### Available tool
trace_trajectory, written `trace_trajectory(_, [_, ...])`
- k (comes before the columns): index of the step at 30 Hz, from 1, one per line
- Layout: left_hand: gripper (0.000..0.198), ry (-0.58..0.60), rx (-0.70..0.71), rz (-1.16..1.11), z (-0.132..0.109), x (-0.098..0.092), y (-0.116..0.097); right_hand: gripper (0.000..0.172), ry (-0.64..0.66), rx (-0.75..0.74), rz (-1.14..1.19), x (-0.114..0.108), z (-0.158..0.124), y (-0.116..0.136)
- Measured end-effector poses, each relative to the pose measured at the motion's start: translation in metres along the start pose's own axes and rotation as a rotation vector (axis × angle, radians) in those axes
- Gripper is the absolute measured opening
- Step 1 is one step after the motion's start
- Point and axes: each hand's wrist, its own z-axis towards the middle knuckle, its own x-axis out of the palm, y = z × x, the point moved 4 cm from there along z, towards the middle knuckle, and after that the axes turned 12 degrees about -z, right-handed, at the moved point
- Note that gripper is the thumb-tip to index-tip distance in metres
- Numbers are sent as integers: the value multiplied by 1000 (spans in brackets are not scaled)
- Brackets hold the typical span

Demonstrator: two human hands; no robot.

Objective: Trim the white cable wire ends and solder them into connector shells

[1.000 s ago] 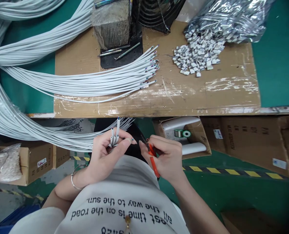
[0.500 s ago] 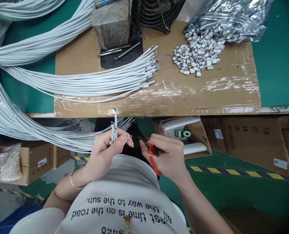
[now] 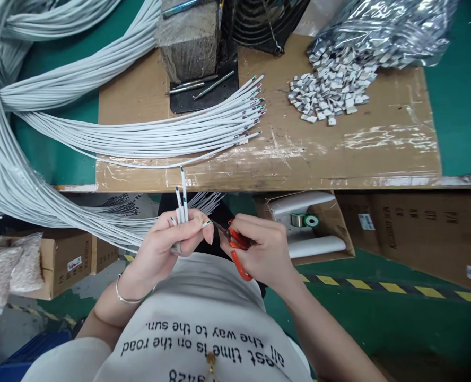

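Fingers (image 3: 188, 236) of left hand (image 3: 167, 249) pinch cable ends (image 3: 181, 204); right hand (image 3: 259, 252) apparently grips cutters (image 3: 235, 249).

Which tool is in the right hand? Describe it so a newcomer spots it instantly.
Start at the cardboard-topped bench, then drop below its front edge to the two hands over the white shirt. The right hand grips small cutters: the only orange-handled thing there, dark tip aimed at the white cable ends.

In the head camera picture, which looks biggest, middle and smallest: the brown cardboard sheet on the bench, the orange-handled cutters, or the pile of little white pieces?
1. Brown cardboard sheet, by far the largest.
2. Pile of little white pieces.
3. Orange-handled cutters in the right hand, smallest, even though nearer the camera.
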Motion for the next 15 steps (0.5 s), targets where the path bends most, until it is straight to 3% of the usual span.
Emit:
trace_trajectory(9, [34, -4, 5, 45, 0, -2, 4, 42, -19, 25, 8, -1, -2, -5])
trace_trajectory(15, [30, -12, 102, 108, 6, -1, 11, 44, -184, 107, -25, -21, -6, -12])
